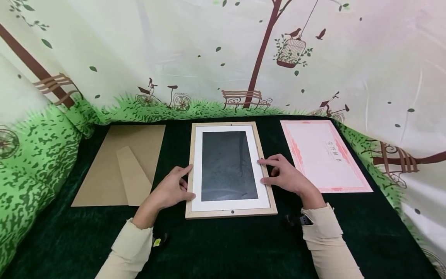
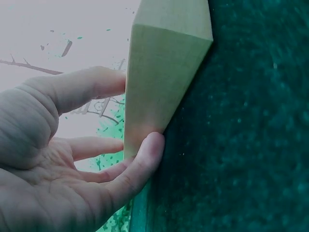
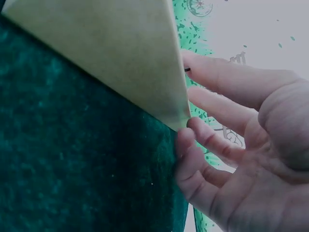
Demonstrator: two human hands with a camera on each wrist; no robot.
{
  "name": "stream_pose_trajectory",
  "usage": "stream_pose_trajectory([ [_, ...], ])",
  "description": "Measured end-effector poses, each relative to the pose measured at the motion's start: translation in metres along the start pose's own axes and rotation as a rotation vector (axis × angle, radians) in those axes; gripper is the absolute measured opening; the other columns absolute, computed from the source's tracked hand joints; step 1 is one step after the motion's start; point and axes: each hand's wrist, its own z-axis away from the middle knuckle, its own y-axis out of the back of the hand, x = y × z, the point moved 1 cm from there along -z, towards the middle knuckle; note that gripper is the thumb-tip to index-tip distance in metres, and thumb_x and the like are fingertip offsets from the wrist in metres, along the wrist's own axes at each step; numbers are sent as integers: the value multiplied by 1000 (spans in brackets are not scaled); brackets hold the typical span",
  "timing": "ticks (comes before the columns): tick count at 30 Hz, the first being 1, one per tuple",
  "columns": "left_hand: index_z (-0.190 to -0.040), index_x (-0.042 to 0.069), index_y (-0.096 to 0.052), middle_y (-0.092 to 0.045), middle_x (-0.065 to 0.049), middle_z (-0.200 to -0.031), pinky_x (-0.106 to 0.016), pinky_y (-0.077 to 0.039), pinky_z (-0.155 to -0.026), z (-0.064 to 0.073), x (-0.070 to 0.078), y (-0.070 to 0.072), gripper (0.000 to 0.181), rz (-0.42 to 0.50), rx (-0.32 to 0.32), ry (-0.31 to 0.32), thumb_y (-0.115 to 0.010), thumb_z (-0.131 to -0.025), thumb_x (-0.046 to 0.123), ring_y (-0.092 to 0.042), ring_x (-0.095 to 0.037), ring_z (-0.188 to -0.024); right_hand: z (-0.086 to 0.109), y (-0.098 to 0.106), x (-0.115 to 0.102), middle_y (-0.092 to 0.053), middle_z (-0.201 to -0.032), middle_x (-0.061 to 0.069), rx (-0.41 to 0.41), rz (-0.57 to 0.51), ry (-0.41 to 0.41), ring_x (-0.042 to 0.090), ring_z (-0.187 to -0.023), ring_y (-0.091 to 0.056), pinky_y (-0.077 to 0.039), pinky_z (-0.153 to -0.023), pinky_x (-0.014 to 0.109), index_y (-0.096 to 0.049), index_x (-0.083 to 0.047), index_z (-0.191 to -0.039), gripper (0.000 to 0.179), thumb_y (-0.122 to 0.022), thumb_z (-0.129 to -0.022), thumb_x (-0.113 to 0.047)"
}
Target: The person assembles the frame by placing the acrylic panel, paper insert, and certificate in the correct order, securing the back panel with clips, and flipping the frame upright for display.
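Observation:
A picture frame (image 1: 209, 214) of light wood lies at the middle of the dark green cloth. Inside its border is a white mat (image 1: 226, 205) around a dark, glossy pane (image 1: 226, 166). My left hand (image 1: 170, 188) touches the frame's left side with forefinger and thumb apart; in the left wrist view its fingers rest along the wooden side (image 2: 154, 82). On the opposite side, my right hand (image 1: 287, 174) has forefinger and thumb on the mat's right edge. A small dark tab (image 3: 187, 69) shows by a right fingertip in the right wrist view.
Left of the frame lies a brown backing board (image 1: 101, 174) with a stand leg (image 1: 136, 178). A pink-bordered certificate (image 1: 306, 155) lies to the right. Behind the table (image 1: 230, 248) hangs a printed curtain (image 1: 174, 46), which also drapes along both sides.

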Motion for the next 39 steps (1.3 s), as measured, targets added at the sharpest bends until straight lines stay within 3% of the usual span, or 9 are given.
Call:
stream_pose_trajectory([
  [8,-139,10,-58,-47,-18,-133,-27,-51,-68,1,-2,0,63,-22,20,-54,-81,-80,5,-58,-19,-88,0,-3,-1,-35,-137,17,-3,18,-4,23,-86,-54,-49,-74,32,-56,-11,-142,57,-75,-88,-12],
  [13,-134,9,-62,-47,-17,-132,-27,-52,-71,2,-2,0,56,-37,27,-66,-79,-81,5,-58,-19,-88,0,-4,-3,-35,-137,17,3,24,-18,22,-86,-55,-49,-74,31,-57,-11,-141,54,-73,-90,-13],
  [17,-136,9,-61,-46,-18,-134,-27,-52,-70,3,-1,0,58,-32,14,-61,-79,-81,7,-57,-19,-88,1,-5,-4,-33,-138,17,-16,47,-12,24,-93,-54,-48,-77,31,-55,-11,-143,58,-75,-89,-19],
  [24,-143,11,-54,-39,-20,-139,-28,-51,-69,2,-1,-2,77,-61,-11,-74,-88,-75,19,-57,-19,-86,1,-6,-8,-24,-137,15,-96,81,-20,28,-106,-47,-45,-82,32,-42,-13,-152,93,-89,-73,-23],
  [31,-145,15,-52,-38,-17,-140,-28,-50,-69,1,1,-5,81,-66,-1,-30,-89,-73,17,-55,-20,-88,2,-7,-7,-24,-136,15,-95,74,-29,29,-107,-46,-46,-81,33,-41,-12,-152,95,-90,-71,-20],
  [39,-145,14,-52,-39,-17,-137,-28,-50,-70,0,0,-4,81,-61,2,-26,-89,-73,16,-54,-21,-89,2,-6,-4,-21,-141,15,-138,64,-15,31,-113,-40,-46,-85,34,-35,-15,-155,102,-90,-71,-28],
])
